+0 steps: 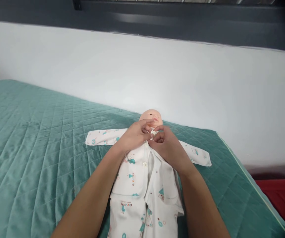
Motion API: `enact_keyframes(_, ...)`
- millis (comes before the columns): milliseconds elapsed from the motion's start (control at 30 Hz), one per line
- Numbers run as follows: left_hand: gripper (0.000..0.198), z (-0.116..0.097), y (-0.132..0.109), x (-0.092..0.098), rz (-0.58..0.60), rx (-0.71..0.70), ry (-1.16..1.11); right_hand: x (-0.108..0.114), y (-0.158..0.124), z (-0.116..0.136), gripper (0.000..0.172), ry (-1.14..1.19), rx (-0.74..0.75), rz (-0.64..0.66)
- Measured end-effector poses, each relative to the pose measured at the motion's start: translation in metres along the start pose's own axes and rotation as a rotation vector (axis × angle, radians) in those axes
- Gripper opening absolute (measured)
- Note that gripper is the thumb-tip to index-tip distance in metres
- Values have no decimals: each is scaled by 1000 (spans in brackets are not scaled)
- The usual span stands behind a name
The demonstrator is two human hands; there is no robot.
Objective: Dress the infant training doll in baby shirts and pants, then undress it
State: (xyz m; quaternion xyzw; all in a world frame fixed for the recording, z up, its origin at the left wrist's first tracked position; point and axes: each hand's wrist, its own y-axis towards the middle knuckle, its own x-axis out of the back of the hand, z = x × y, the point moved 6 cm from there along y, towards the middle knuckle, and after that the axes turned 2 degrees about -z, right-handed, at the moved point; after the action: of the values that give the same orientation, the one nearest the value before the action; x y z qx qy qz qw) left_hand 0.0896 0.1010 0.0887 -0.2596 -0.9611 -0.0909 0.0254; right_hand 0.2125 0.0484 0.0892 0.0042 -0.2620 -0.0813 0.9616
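Observation:
A baby doll (151, 114) lies on its back, dressed in a white printed jacket (129, 175) and matching trousers (124, 219). At the jacket's collar, just below the doll's chin, my left hand (136, 134) pinches the left edge of the opening. Close against it, my right hand (165, 145) grips the collar by a pale button (153, 132). Further down the front, another button (145, 164) shows on the left edge, and the jacket's lower front hangs apart. Both sleeves stretch out sideways. My fingers partly cover the doll's chin and neck.
A green quilted cover (45, 148) lies under the doll. Behind it rises a white wall (194, 86) with a dark ledge (142, 19) above. Red fabric (281, 198) shows beyond the cover's right edge.

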Motion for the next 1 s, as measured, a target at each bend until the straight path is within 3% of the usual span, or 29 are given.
enact_keyframes(233,33,-3,-4,4,-30,37,169,1,-1,1,45,-11,25,1)
enact_keyframes(333,34,-8,-5,5,-31,12,242,2,-1,0,46,-15,30,-3)
enact_keyframes(500,36,-16,-8,6,49,-92,384,3,-3,0,37,-57,26,-7)
enact_keyframes(667,32,-10,-8,9,71,-66,483,6,-12,7,25,-187,30,-25)
enact_keyframes(900,21,-17,-14,20,-120,-34,428,11,-39,28,27,-480,70,-94)
enact_keyframes(1000,21,-26,-28,20,-77,-34,357,11,-48,30,19,-426,34,-145)
